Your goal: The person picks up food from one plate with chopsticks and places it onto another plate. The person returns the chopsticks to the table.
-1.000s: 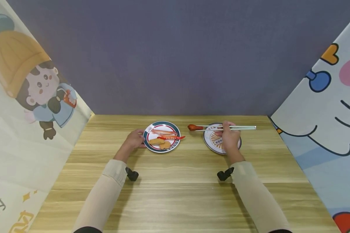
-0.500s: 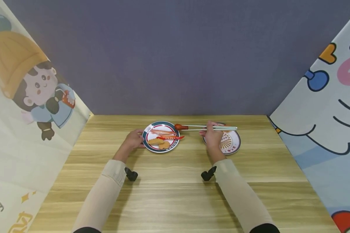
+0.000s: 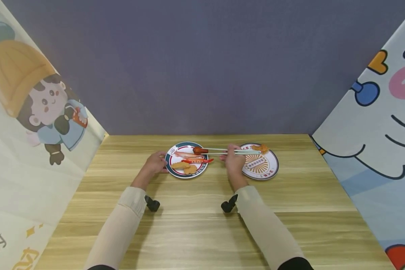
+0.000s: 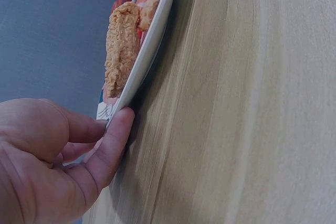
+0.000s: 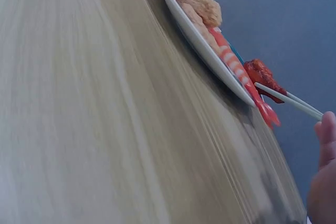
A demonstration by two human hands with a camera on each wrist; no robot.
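Note:
A white plate with a dark green band [image 3: 187, 144] lies on the table, its rim pinched between the thumb and fingers of my left hand [image 3: 156, 162]. On it are shrimp [image 5: 235, 66] and breaded fried pieces [image 4: 122, 48]. With my right hand [image 3: 235, 163] I hold a pair of pale chopsticks [image 3: 251, 152]. Their tips grip a glossy red-brown drumstick [image 3: 200, 150] over the plate's upper right part. In the right wrist view the drumstick [image 5: 262, 78] is close to the shrimp; whether it touches the food or plate I cannot tell.
A second white plate [image 3: 260, 174] with a sunburst print stands right of my right hand, bearing one fried piece [image 3: 260, 148] near its back rim. A grey wall [image 3: 202, 75] rises behind the wooden table [image 3: 195, 232]; printed panels flank both sides.
My right hand has moved left with the chopsticks, carrying the drumstick from between the plates to over the left plate. The right plate is now largely uncovered. My left hand stays at the rim.

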